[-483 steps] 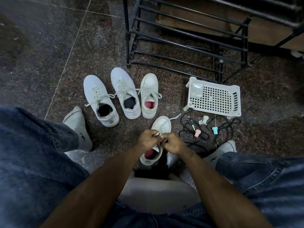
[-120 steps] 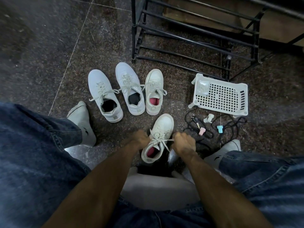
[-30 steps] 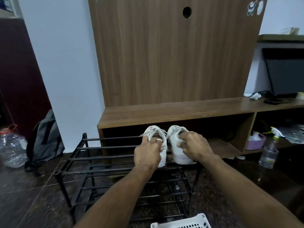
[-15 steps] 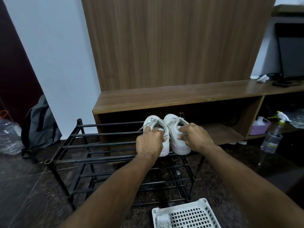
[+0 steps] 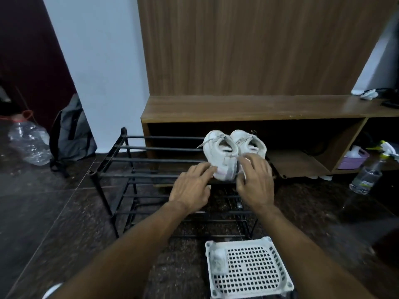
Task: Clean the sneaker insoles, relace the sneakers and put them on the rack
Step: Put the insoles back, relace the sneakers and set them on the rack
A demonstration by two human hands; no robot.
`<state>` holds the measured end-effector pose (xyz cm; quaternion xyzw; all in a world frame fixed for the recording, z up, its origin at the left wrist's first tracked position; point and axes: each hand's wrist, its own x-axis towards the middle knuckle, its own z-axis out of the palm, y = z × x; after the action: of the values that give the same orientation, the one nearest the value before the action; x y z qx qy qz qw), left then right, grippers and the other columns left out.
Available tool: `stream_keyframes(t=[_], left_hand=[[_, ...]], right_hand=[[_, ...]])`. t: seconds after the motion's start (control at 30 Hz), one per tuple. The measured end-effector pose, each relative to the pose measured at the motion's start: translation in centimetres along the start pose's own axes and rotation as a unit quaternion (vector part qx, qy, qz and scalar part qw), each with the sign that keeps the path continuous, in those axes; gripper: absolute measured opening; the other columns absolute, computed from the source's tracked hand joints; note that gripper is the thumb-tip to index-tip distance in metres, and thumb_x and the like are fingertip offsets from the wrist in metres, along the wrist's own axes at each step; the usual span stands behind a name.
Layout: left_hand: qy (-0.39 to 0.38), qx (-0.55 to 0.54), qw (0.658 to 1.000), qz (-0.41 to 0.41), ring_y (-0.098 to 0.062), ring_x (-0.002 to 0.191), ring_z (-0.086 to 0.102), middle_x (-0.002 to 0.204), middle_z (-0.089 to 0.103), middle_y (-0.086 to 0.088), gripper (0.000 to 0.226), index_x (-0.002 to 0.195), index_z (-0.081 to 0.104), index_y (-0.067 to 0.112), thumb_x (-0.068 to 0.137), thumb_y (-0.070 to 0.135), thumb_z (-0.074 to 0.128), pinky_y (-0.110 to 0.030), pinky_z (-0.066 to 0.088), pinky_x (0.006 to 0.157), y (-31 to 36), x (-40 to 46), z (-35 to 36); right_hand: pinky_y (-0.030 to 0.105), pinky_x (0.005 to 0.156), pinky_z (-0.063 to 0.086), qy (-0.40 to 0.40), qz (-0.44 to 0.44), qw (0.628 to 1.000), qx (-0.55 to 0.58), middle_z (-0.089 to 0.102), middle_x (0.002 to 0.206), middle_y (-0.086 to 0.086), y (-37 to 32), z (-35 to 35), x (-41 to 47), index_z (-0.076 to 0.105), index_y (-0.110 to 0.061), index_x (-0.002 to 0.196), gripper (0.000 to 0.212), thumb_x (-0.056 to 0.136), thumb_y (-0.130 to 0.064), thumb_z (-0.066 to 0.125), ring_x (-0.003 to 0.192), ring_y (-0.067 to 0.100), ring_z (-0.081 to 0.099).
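My grip is loose on both sides: the left hand (image 5: 191,186) has its fingers spread and nearly straight, the fingertips (image 5: 212,168) at the heel of the left sneaker (image 5: 220,156), touching it or just short of it; I cannot tell which. The right hand (image 5: 257,182) is likewise spread, fingers relaxed in front of the heel of the right sneaker (image 5: 248,143), hiding its lower part, and holds nothing.

Going from the left, I see a crumpled clear water bottle (image 5: 29,143) on the dark floor (image 5: 54,212), then a grey backpack (image 5: 71,132) leaning at the white wall. Next comes the black metal rack (image 5: 121,160). The two white sneakers stand side by side on its top tier, at the right end, heels toward me, laces tied and trailing a little. Behind the rack is a low wooden cabinet (image 5: 237,106) with an open shelf. Near my forearms, on the floor in front of the rack, lies a white perforated basket (image 5: 278,268). Far right, a clear spray bottle (image 5: 367,173) stands on the floor beside a purple tub (image 5: 354,158) in the cabinet.
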<state>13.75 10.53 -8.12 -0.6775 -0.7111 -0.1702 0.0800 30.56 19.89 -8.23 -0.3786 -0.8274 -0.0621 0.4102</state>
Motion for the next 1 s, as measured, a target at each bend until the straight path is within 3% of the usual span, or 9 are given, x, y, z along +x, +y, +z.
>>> stream_keyframes(t=[0.07,0.17,0.27,0.37,0.5,0.63,0.8,0.87,1.0], left_hand=[[-0.014,-0.010,1.000,-0.021,-0.019,0.132,0.036,0.150,0.031,0.006,0.058,0.147,0.032,0.028,0.092,0.028,0.051,-0.040,0.042,0.099,-1.4,-3.1,0.8],[-0.040,-0.025,0.996,-0.074,-0.020,0.131,0.037,0.148,0.034,0.005,0.054,0.145,0.038,0.027,0.093,0.028,0.050,-0.040,0.042,0.097,-3.3,-8.6,2.3],[-0.082,-0.054,0.986,-0.138,-0.025,0.122,0.045,0.140,0.043,0.001,0.050,0.139,0.047,0.023,0.089,0.027,0.049,-0.044,0.046,0.091,-5.5,-16.0,4.5],[-0.113,-0.082,0.963,-0.231,-0.034,0.111,0.054,0.128,0.054,-0.006,0.047,0.128,0.058,0.018,0.082,0.025,0.049,-0.047,0.051,0.082,-8.0,-25.1,6.7],[-0.158,-0.067,0.893,-0.416,-0.029,0.117,0.051,0.130,0.054,-0.003,0.040,0.124,0.060,0.021,0.085,0.025,0.055,-0.042,0.046,0.092,-9.8,-36.0,7.9],[-0.257,-0.055,0.799,-0.541,-0.030,0.124,0.042,0.137,0.045,-0.005,0.042,0.129,0.052,0.022,0.088,0.025,0.049,-0.042,0.040,0.095,-10.4,-41.6,8.8],[-0.369,-0.060,0.783,-0.497,-0.029,0.133,0.038,0.142,0.044,-0.005,0.047,0.139,0.041,0.019,0.093,0.024,0.044,-0.048,0.033,0.106,-10.9,-43.2,10.7],[-0.383,-0.048,0.789,-0.478,-0.028,0.132,0.039,0.140,0.047,-0.005,0.047,0.140,0.039,0.018,0.093,0.022,0.042,-0.047,0.032,0.104,-11.5,-43.4,11.4],[-0.403,-0.006,0.806,-0.434,-0.029,0.116,0.055,0.122,0.062,-0.006,0.040,0.132,0.044,0.020,0.092,0.022,0.045,-0.043,0.029,0.104,-12.3,-42.8,11.7]], right_hand=[[0.043,0.095,0.042,-0.006,-0.008,1.000,0.024,0.059,0.115,0.009,-2.5,0.9,-2.5,0.064,-0.011,0.111,0.037,0.075,-0.007,0.056,0.111,0.029,0.052],[0.042,0.092,0.044,-0.082,-0.010,0.994,0.069,0.061,0.110,0.006,-6.3,2.7,-7.3,0.065,-0.013,0.111,0.041,0.077,-0.015,0.044,0.107,0.028,0.055],[0.040,0.085,0.047,-0.225,-0.036,0.970,0.089,0.061,0.106,0.003,-10.7,4.8,-13.1,0.066,-0.016,0.112,0.046,0.077,-0.024,0.037,0.102,0.027,0.057],[0.038,0.088,0.044,-0.381,-0.069,0.918,0.084,0.060,0.113,0.002,-15.2,6.6,-18.7,0.062,-0.020,0.120,0.046,0.080,-0.027,0.041,0.108,0.028,0.056],[0.038,0.106,0.032,-0.545,-0.143,0.823,0.076,0.046,0.139,0.002,-21.1,8.4,-24.1,0.047,-0.020,0.135,0.045,0.091,-0.027,0.048,0.130,0.024,0.040],[0.040,0.108,0.030,-0.614,-0.203,0.760,0.064,0.041,0.143,0.003,-25.8,10.2,-28.0,0.041,-0.016,0.138,0.049,0.091,-0.024,0.050,0.135,0.022,0.035],[0.047,0.115,0.019,-0.686,-0.252,0.682,-0.030,0.027,0.154,0.010,-28.1,12.5,-30.7,0.013,-0.009,0.152,0.076,0.091,-0.024,0.056,0.146,0.026,0.016],[0.048,0.114,0.021,-0.690,-0.242,0.680,-0.054,0.034,0.150,0.011,-28.7,13.4,-31.3,0.009,-0.010,0.153,0.081,0.089,-0.022,0.058,0.145,0.027,0.018],[0.045,0.111,0.025,-0.668,-0.222,0.707,-0.066,0.059,0.126,0.008,-28.9,14.5,-31.3,0.044,-0.017,0.133,0.046,0.088,-0.012,0.054,0.128,0.026,0.042]])
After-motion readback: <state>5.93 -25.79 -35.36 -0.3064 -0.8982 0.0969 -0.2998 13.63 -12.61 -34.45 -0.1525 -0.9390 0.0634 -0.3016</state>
